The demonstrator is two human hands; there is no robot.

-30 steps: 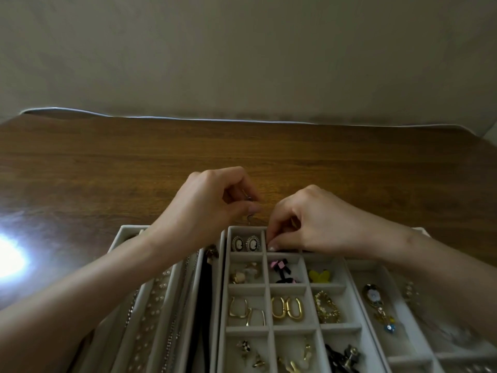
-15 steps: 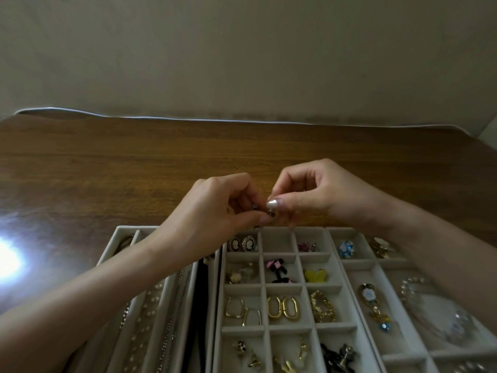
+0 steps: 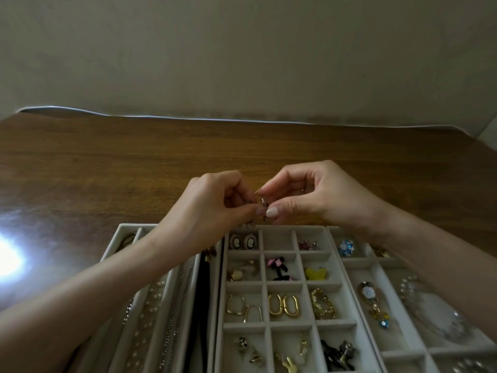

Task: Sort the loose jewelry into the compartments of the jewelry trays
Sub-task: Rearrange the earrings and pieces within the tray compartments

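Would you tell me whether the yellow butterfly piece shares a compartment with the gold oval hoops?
No, the yellow butterfly piece lies in its own compartment, separated by dividers from the gold oval hoops.

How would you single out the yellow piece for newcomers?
Find the middle tray, gridded into small compartments. Second row from its far edge, right column, holds the yellow piece. It alone is yellow and butterfly-shaped; everything around it is gold or pink.
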